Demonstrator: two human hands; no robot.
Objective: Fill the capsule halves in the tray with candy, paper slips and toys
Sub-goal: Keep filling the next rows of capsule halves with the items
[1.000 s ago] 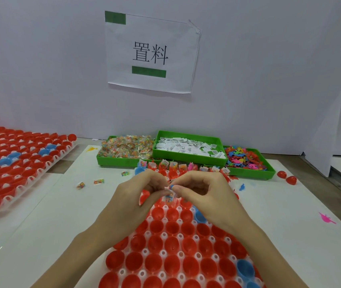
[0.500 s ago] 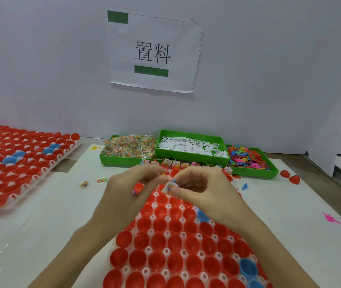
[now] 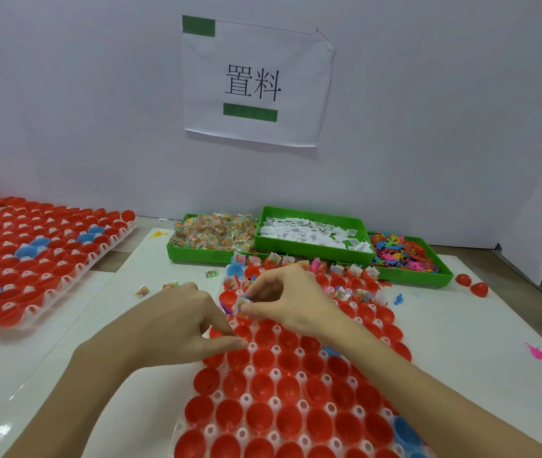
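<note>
At the far left, a second tray [image 3: 41,259] of red and blue capsule halves overhangs the worktop's [image 3: 104,312] left board, its near edge close to the seam between boards. A few loose candy packets [image 3: 142,290] lie on the bare white strip between that tray and the middle. The left hand [image 3: 177,325] hovers over the left edge of the main tray [image 3: 246,399], fingers curled, thumb and forefinger pinched together; a small purple piece shows by its fingertips, but whether it grips it cannot be told. Just right of it, the right hand [image 3: 291,300] pinches a small clear candy packet [image 3: 240,305] above the tray's upper rows. The capsule halves [image 3: 263,385] nearer the viewer are unfilled; the far rows hold packets and slips. On the wall above, a taped paper sign [image 3: 253,84] reads "置料" between two green bars. Behind the tray sit three green bins: candy [image 3: 213,231], printed paper slips [image 3: 309,233], then colourful toys [image 3: 401,254]. To the right, two red capsule halves [image 3: 472,284], a blue toy [image 3: 399,298] and a pink toy [image 3: 538,352] lie on open white worktop.
</note>
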